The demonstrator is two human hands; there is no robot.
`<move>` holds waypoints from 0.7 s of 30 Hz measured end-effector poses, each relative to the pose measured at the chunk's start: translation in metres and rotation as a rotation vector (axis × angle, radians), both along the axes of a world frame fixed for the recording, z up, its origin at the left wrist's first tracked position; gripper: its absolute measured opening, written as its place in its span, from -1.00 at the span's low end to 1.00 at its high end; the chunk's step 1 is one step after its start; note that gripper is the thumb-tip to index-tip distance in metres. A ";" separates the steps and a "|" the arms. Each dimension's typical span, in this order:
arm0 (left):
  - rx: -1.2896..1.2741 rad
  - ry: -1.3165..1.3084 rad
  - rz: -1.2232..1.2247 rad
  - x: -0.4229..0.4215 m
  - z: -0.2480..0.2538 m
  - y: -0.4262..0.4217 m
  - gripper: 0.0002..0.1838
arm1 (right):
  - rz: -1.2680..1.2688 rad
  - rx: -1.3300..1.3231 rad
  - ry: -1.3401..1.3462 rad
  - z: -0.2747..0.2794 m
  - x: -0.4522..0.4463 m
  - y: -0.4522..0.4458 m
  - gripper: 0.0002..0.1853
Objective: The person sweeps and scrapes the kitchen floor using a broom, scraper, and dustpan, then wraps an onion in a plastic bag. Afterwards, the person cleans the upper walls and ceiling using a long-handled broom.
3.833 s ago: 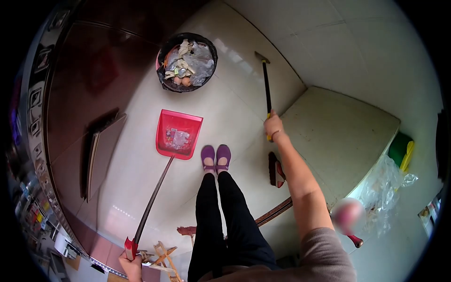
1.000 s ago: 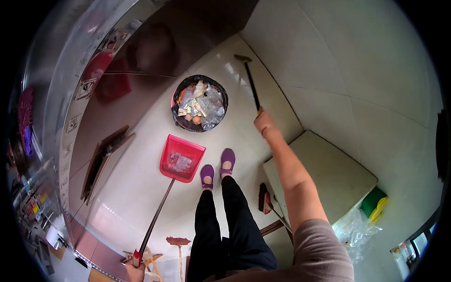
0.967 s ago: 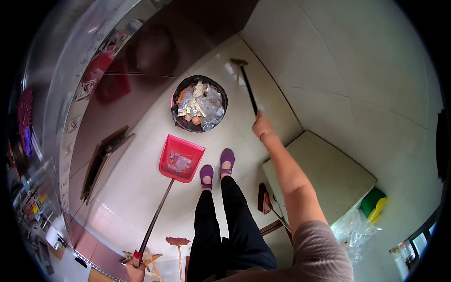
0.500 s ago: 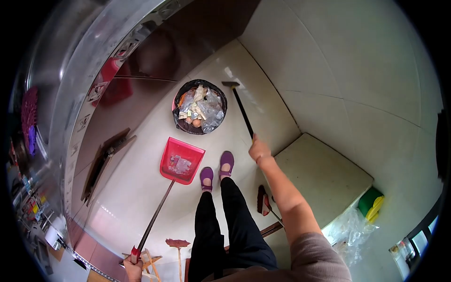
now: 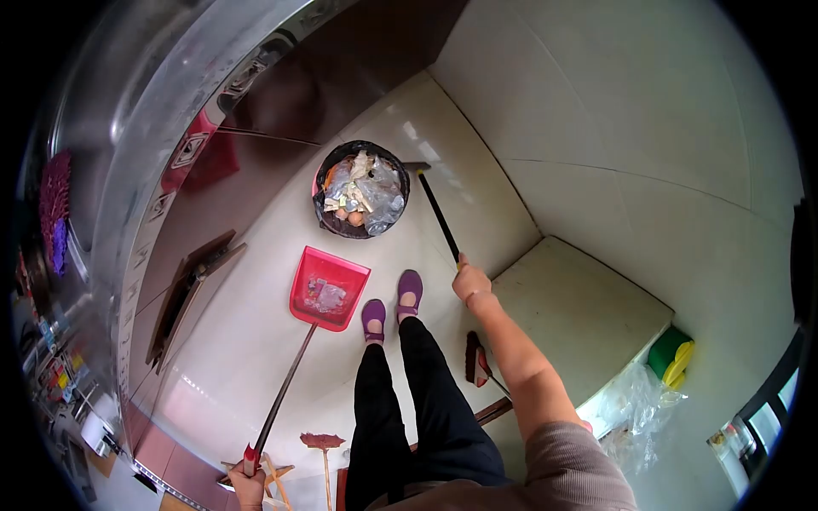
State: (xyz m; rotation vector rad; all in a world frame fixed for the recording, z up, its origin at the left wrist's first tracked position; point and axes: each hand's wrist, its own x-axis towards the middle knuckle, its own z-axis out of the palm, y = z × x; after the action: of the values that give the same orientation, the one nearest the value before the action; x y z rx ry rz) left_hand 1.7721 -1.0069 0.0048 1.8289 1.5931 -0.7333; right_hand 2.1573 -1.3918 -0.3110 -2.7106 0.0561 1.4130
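In my right hand (image 5: 471,279) is the yellow-and-black handle of a long tool (image 5: 440,211); its flat head lies on the floor against the right side of the trash bin (image 5: 319,204). The bin has a black liner and holds plastic bags, paper and eggshells. At the lower left my left hand (image 5: 248,487) is closed around the red grip of a long dark handle. That handle leads up to a red dustpan (image 5: 339,271), flat on the floor, with some clear plastic scraps in it. My fingers are wrapped round both handles.
A pale raised block (image 5: 579,298) stands at the right, with a brush (image 5: 474,358) beside it. Beyond are a green and yellow item (image 5: 669,356) and clear plastic bags (image 5: 635,417). Dark cabinets (image 5: 281,102) line the left. A small broom (image 5: 322,441) is near my legs.
The tool in my right hand has moved from the far floor near the wall, left and closer, to beside the bin. My feet have shifted apart. The dustpan keeps its place near them.
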 end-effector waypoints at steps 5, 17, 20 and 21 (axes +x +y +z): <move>0.037 -0.045 -0.022 -0.005 -0.002 0.001 -0.88 | -0.547 0.142 0.083 0.048 -0.027 -0.020 -0.42; -0.004 -0.016 -0.042 -0.012 -0.002 0.013 -0.95 | -0.684 0.042 0.196 0.010 -0.104 -0.067 -0.51; 0.003 -0.053 -0.005 -0.005 -0.003 0.007 -0.94 | -0.797 0.117 0.064 0.024 -0.124 -0.062 -0.53; 0.013 -0.053 -0.034 -0.003 -0.002 0.007 -0.94 | -0.799 0.118 0.069 0.020 -0.134 -0.060 -0.53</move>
State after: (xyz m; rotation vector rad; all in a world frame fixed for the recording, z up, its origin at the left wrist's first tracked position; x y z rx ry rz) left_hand 1.7692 -0.9996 0.0024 1.8729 1.5398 -0.6854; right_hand 2.0237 -1.4522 -0.2909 -2.1286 0.9064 1.1831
